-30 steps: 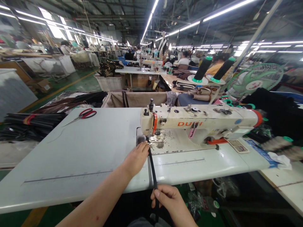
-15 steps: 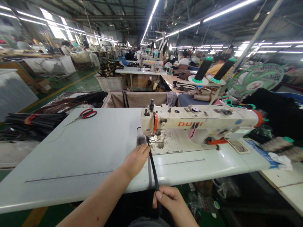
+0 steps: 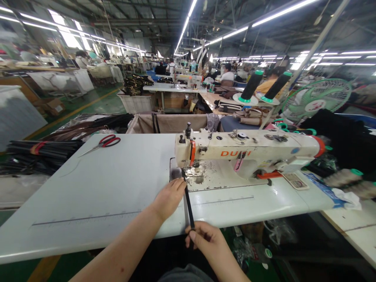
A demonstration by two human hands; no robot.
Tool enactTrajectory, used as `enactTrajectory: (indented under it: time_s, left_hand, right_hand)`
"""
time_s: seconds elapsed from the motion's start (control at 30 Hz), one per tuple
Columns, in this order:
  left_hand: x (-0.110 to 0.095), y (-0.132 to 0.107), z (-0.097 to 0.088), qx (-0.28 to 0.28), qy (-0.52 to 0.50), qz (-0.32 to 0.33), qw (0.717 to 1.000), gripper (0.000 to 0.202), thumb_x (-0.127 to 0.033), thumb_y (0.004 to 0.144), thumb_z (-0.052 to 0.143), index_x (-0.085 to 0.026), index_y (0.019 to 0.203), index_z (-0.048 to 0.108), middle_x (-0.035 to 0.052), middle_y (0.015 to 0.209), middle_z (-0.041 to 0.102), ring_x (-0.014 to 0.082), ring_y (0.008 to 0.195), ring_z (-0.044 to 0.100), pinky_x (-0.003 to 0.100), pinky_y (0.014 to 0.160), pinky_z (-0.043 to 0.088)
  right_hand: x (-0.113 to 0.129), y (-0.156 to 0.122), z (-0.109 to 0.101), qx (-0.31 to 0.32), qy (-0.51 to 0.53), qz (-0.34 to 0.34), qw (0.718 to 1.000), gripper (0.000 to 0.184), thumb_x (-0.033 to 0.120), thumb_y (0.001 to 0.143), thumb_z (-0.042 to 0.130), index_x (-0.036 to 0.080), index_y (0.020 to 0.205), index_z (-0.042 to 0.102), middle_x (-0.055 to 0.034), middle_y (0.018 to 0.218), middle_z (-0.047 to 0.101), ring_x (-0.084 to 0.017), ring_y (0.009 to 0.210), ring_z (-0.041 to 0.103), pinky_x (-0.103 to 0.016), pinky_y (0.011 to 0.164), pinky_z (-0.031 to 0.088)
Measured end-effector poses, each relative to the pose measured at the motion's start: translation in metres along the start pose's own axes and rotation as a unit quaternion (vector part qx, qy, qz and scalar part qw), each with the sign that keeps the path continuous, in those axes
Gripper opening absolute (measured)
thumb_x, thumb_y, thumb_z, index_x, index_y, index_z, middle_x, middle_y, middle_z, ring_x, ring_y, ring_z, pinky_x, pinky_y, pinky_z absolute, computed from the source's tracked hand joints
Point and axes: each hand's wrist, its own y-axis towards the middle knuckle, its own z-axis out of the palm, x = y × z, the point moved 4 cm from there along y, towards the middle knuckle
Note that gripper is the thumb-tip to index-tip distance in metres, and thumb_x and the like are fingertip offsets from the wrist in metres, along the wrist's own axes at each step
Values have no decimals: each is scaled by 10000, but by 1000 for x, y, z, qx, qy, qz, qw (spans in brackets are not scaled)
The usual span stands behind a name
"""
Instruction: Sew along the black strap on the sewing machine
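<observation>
A narrow black strap [image 3: 189, 207] runs from under the needle area of the sewing machine [image 3: 235, 150] toward me, past the table's front edge. My left hand [image 3: 170, 197] lies at the machine's needle plate, its fingers closed on the strap close to the presser foot. Lower down, my right hand [image 3: 204, 237] pinches the strap between thumb and fingers, just off the table edge. The strap's far end at the foot is hidden by my left fingers and the machine head.
Red-handled scissors [image 3: 107, 141] lie on the white sewing table [image 3: 88, 184], left of the machine. Bundled black straps [image 3: 41, 154] rest beyond its left edge. Two black thread cones [image 3: 252, 86] and a green fan [image 3: 319, 100] stand behind. A fabric-lined bin [image 3: 176, 123] adjoins the back.
My right hand has moved up along with the strap, closer to the table edge. The strap's stretch between my hands is shorter. My left hand stays nearly in place.
</observation>
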Motion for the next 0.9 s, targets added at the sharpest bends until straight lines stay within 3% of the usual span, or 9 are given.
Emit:
enactTrajectory:
  time_s: [0.13,0.5,0.9]
  left_hand:
    - [2,-1,3,-1,-14,-8,1000,277,-109,1023,432,-128,1235,610,115,1258,678,261,1263,623,413,1136,515]
    - [5,-2,6,-6,-58,-23,998,279,-166,1046,428,-152,1274,589,125,1273,666,257,1277,618,437,1142,511]
    - [3,0,1,-6,-51,-23,998,255,-151,1046,432,-130,1236,601,122,1246,675,259,1273,621,411,1148,505]
  right_hand:
    - [-4,-1,0,-5,18,20,1000,554,715,814,752,162,828,745,-36,644,714,-152,606,568,-272,621,398]
    - [-29,1,-3,5,25,20,999,550,714,821,743,168,768,788,-51,642,724,-161,610,611,-260,601,429]
    - [-26,-1,-2,10,33,11,999,538,700,833,740,172,748,795,-42,626,709,-152,601,587,-261,598,407]
